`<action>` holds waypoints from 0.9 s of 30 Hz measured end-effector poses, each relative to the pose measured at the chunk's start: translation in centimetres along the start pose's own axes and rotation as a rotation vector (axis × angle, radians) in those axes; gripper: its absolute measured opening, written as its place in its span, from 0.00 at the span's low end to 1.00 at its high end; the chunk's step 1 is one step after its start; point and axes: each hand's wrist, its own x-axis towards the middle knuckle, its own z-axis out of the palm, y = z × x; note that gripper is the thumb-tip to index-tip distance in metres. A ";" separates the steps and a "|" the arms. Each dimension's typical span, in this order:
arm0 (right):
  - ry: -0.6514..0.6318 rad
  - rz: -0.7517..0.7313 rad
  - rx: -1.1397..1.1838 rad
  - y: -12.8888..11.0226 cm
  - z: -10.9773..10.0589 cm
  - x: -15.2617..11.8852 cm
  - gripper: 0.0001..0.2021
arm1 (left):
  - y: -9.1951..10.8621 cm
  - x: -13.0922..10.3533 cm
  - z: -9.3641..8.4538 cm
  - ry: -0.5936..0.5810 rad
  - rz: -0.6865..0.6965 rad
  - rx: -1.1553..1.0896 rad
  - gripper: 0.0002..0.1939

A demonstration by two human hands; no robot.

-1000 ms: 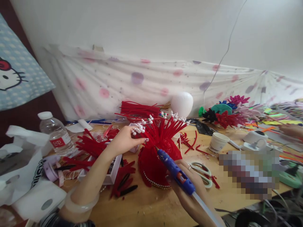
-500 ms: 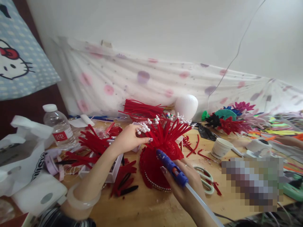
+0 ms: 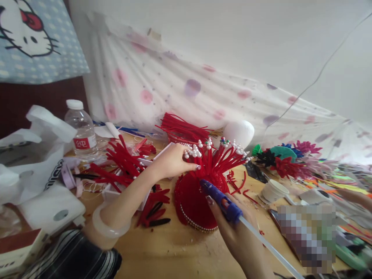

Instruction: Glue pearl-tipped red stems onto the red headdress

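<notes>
A round red piece point(image 3: 195, 203) edged with white beads lies on the table, with red stems point(image 3: 225, 161) tipped in white beads fanning up behind it. My left hand point(image 3: 177, 161) is closed around red, pearl-tipped stems at the fan's left side. In my right hand point(image 3: 236, 221) is a blue glue gun point(image 3: 222, 201), its nozzle close to the base of the stems and a long clear glue stick running out of its rear. Whether the nozzle touches the red piece I cannot tell.
A water bottle point(image 3: 81, 130), white plastic bags point(image 3: 37, 166) and a box of red stems point(image 3: 110, 195) stand left. At right are a paper cup point(image 3: 273, 192), a tablet point(image 3: 286, 236), colourful flowers point(image 3: 290, 162) and another person's hand point(image 3: 356, 199). A white foam head point(image 3: 240, 133) stands behind.
The view has tilted and shifted, so the table's things sit differently in the frame. The scissors seen at right before are now hidden. Both hands keep their holds.
</notes>
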 end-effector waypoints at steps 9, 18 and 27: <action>-0.041 0.072 -0.032 -0.3 0.0 0.2 0.18 | 0.2 0.0 -0.1 -0.014 -0.023 0.048 0.08; -0.044 0.092 -0.013 -0.5 -0.3 0.3 0.17 | 0.2 0.1 0.0 -0.032 -0.025 0.036 0.06; -0.072 0.063 0.046 -0.4 -0.3 0.5 0.16 | 0.7 -0.1 -0.2 -0.051 -0.066 0.033 0.10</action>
